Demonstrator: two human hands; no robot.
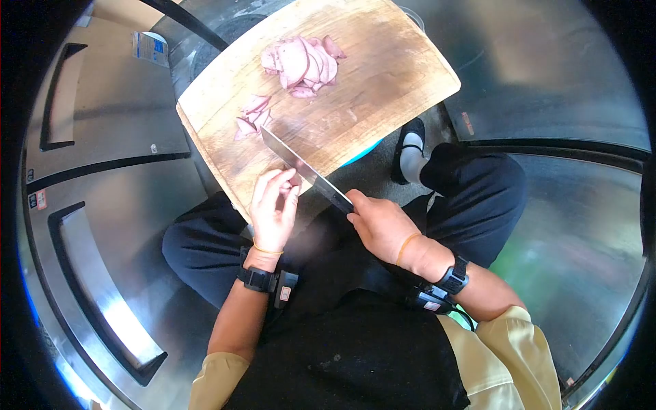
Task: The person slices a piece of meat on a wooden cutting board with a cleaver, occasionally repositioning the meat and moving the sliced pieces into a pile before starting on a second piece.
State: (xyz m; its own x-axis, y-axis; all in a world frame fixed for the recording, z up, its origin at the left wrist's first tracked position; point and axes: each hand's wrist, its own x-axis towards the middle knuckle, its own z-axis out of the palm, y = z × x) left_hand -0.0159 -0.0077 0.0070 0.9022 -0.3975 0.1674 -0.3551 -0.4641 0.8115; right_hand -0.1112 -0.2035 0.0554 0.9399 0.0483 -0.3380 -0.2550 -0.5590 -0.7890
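Note:
My right hand (383, 225) is wrapped round the dark handle of a kitchen knife (297, 162). The blade slants up and left, its tip over the near left part of a wooden cutting board (383, 82). Just left of the blade, my left hand (273, 208) has its fingers curled together near the board's near edge; whether a small piece is pinched in them is hidden. A small group of pinkish slices with darker rims (254, 116) lies by the knife tip. Farther up the board is a larger pile of similar slices (304, 65).
Metal cabinets with black-edged handles (109, 307) stand close on the left, and metal panels (547, 68) on the right. My knees (478, 198) are spread below the board. A bit of something blue (362, 154) shows under its near edge.

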